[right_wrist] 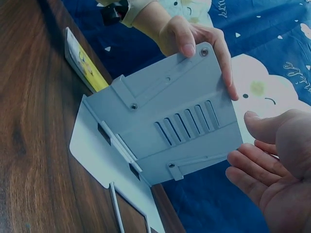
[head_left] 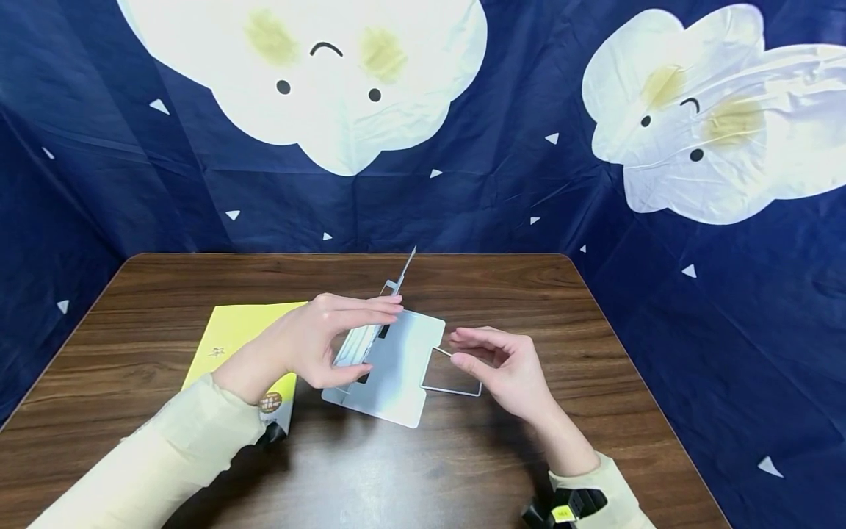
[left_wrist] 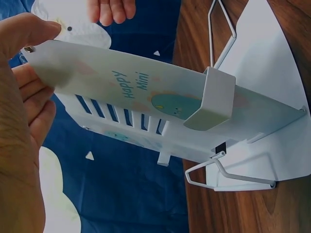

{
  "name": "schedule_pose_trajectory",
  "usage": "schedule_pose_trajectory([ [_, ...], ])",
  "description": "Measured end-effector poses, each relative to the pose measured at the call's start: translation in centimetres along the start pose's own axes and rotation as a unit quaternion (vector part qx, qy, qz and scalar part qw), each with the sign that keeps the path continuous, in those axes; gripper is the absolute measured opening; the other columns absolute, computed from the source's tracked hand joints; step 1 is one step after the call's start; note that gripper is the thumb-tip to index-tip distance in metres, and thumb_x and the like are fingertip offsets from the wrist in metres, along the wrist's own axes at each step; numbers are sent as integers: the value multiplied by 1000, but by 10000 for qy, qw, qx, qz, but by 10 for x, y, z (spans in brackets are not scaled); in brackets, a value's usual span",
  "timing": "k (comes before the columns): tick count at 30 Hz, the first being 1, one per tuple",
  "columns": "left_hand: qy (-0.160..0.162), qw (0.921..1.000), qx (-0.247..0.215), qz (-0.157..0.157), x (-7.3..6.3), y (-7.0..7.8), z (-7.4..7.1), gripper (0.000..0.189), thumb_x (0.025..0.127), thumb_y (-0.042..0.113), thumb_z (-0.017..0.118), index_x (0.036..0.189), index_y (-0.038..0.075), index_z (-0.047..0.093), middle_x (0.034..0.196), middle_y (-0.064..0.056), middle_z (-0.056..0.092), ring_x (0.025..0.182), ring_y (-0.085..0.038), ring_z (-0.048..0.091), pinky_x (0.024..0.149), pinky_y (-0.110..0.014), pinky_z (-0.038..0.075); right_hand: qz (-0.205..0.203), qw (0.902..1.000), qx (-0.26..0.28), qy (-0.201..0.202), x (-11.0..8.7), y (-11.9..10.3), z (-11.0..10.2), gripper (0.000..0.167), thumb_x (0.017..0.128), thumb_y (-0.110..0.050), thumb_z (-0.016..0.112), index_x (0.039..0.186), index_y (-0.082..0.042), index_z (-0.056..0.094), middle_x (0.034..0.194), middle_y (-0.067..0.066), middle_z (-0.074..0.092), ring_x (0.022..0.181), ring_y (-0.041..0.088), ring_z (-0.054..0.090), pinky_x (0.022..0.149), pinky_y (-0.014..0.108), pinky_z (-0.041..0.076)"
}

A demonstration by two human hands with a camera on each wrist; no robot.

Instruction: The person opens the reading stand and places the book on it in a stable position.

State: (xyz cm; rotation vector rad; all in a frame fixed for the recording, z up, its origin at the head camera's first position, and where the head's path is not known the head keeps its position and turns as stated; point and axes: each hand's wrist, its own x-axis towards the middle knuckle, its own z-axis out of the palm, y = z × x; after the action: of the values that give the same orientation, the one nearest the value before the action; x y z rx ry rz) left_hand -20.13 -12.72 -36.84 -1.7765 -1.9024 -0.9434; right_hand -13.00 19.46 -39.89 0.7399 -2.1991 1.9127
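grip of the left hand [head_left: 317, 339] is clamped on the tilted panel [right_wrist: 170, 109], which is pinched near an upper corner between thumb and fingers; the right hand [head_left: 502, 367] is held empty near the wire loop [head_left: 452, 391], thumb and fingers apart. the white folding stand [head_left: 396, 367], to which the panel belongs, is set on the surface [head_left: 496, 455] at the centre of the head frame, its base plate [right_wrist: 92, 141] laid flat, with a yellow booklet [head_left: 225, 338] to its left. for the panel's angle to be controlled well, it should probably be swung slowly about its lower edge and not twisted from one corner; the base plate is best pressed down by the free hand, as it could be lifted, and fingertips should be kept clear of the fold.
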Motion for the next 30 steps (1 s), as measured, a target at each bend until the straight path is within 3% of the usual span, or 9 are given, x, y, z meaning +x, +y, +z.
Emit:
schedule_pose_trajectory([
  [7, -8, 10000, -23, -1, -3, 0, -6, 64, 73, 16, 85, 134, 1, 69, 143, -17, 64, 131, -33, 63, 99, -32, 56, 101, 9997, -225, -94, 0, 6, -3, 33, 88, 9, 81, 120, 9, 74, 112, 26, 75, 105, 45, 72, 90, 35, 60],
  [15, -75, 10000, -42, 6, -3, -2, -8, 66, 72, 16, 86, 134, 1, 68, 142, -16, 65, 131, -32, 63, 103, -31, 53, 273, 9988, -355, -194, 0, 13, -5, 33, 90, 6, 81, 122, 7, 74, 113, 20, 76, 106, 27, 75, 92, 34, 60],
  [18, -96, 9999, -48, -16, -4, -3, -9, 67, 71, 15, 86, 134, 1, 68, 142, -15, 65, 131, -32, 63, 99, -32, 56, 334, 9984, -410, -197, 1, 13, -5, 34, 90, 6, 81, 122, 8, 74, 113, 14, 78, 106, 27, 75, 92, 34, 60],
  [24, -128, 9999, -54, -52, -5, -3, -11, 68, 70, 15, 86, 135, 2, 69, 142, -14, 66, 131, -34, 63, 95, -35, 59, 440, 9977, -464, -242, 1, 16, -6, 36, 89, 4, 82, 123, 10, 72, 114, 14, 77, 109, 49, 70, 93, 39, 59],
  [30, -112, 9999, -43, -65, -6, -4, -12, 69, 69, 15, 87, 135, 3, 69, 142, -13, 66, 130, -35, 64, 94, -33, 59, 670, 9944, -749, -327, 1, 23, -8, 40, 89, 0, 84, 126, 9, 71, 116, 13, 77, 111, 37, 72, 98, 48, 57],
])
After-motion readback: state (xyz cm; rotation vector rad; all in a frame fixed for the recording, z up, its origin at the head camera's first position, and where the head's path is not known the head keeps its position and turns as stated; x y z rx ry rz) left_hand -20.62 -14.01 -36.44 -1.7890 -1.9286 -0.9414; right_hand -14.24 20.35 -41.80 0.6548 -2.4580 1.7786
